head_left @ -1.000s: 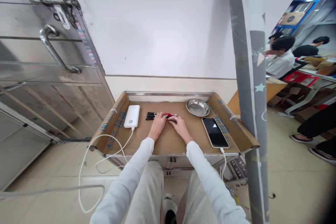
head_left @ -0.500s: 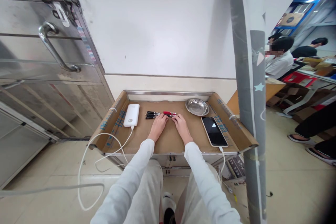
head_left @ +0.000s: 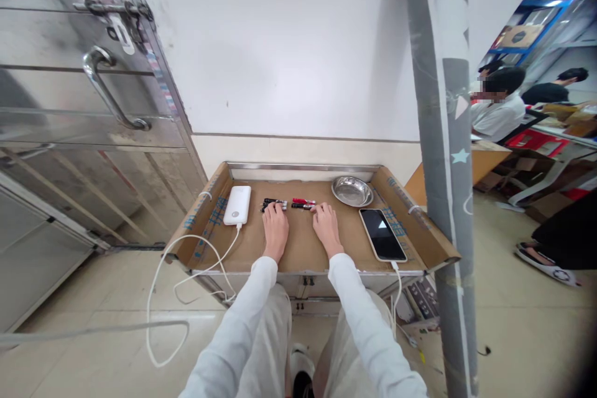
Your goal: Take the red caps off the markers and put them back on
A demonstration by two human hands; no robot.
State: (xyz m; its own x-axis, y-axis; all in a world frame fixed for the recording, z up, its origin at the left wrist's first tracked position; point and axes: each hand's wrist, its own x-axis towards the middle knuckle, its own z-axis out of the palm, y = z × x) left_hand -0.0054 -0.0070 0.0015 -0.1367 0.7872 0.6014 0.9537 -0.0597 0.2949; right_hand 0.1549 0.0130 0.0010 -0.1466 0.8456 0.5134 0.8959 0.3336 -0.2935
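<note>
Small black pens (head_left: pixel 274 201) lie side by side on the brown cardboard lining (head_left: pixel 298 242) of the table. My left hand (head_left: pixel 275 229) is just below them, its bent fingertips closed on their near side. To their right, a red pen (head_left: pixel 303 200) lies above a dark pen (head_left: pixel 302 206), with a short gap from the black group. My right hand (head_left: pixel 326 225) has its fingers curled, with thumb and index at the right end of the dark pen. The fingertips are small in view and partly cover the pens.
A white power bank (head_left: pixel 237 204) with a cable sits left. A round metal dish (head_left: pixel 352 191) and a phone (head_left: pixel 382 234) on a cable are at right. A wrapped grey pole (head_left: pixel 445 137) stands by the table's right edge. People sit working farther right.
My left hand has moved left, from the middle between the pens to the black group. My right hand has shifted slightly right. The view has turned a little.
</note>
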